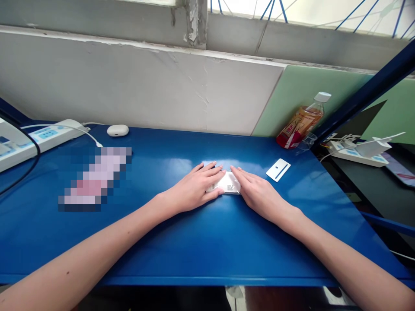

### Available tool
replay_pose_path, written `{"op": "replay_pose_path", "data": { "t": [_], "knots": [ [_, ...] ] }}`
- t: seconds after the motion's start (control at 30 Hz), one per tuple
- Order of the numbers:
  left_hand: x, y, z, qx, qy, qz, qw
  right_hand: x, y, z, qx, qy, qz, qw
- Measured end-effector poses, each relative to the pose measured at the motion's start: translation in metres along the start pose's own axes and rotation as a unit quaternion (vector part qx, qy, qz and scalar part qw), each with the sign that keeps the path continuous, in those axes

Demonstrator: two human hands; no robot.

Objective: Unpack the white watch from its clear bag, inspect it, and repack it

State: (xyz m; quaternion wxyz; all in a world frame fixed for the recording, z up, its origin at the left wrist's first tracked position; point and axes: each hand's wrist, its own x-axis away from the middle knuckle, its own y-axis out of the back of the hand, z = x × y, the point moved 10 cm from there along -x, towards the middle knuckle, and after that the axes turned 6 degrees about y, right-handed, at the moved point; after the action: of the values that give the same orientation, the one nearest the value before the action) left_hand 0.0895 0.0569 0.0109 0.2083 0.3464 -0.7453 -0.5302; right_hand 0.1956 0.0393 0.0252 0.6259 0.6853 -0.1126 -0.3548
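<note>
A small flat white packet (229,186) with dark printed marks and a shiny, clear-looking surface lies at the middle of the blue table. My left hand (199,185) rests palm down over its left part, fingers stretched out and slightly spread, thumb along the near edge. At the packet's right side, my right hand (257,188) lies with straight fingers close together, touching that edge. Both hands hide the packet's ends. To the right of my right hand is a white card (278,169) with a dark stripe and a small dark mark.
A blurred-out phone-like object (97,177) lies on the left, a cable at its top. Behind it are a white earbud case (117,130) and a power strip (48,134). A drink bottle (301,123) leans at the back right. Another power strip (358,152) sits beyond the blue frame.
</note>
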Motion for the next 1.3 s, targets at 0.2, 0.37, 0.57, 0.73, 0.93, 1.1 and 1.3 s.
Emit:
{"op": "replay_pose_path", "data": {
  "t": [0.2,0.37,0.57,0.73,0.93,1.1,1.3],
  "knots": [
    [-0.001,0.001,-0.001,-0.004,0.004,0.0,1.0,-0.001,0.001,-0.002,-0.004,-0.017,-0.009,1.0],
    [-0.001,0.001,-0.001,-0.016,0.0,-0.008,1.0,-0.001,0.001,-0.004,-0.013,-0.026,-0.015,0.999],
    [-0.002,0.002,-0.002,-0.039,-0.001,-0.006,0.999,0.002,-0.007,-0.012,-0.024,-0.057,0.007,0.998],
    [-0.002,0.001,-0.003,-0.041,-0.004,-0.01,0.999,0.003,-0.011,-0.012,-0.027,-0.065,0.001,0.998],
    [-0.001,0.0,-0.001,-0.037,0.001,-0.011,0.999,0.003,-0.011,-0.011,-0.018,-0.065,0.003,0.998],
    [0.001,0.0,0.0,-0.028,0.001,-0.026,0.999,0.005,-0.006,-0.023,-0.028,-0.109,0.009,0.994],
    [0.001,0.002,0.001,-0.041,-0.009,-0.038,0.998,0.005,0.003,-0.022,-0.03,-0.069,-0.007,0.997]
  ]
}}
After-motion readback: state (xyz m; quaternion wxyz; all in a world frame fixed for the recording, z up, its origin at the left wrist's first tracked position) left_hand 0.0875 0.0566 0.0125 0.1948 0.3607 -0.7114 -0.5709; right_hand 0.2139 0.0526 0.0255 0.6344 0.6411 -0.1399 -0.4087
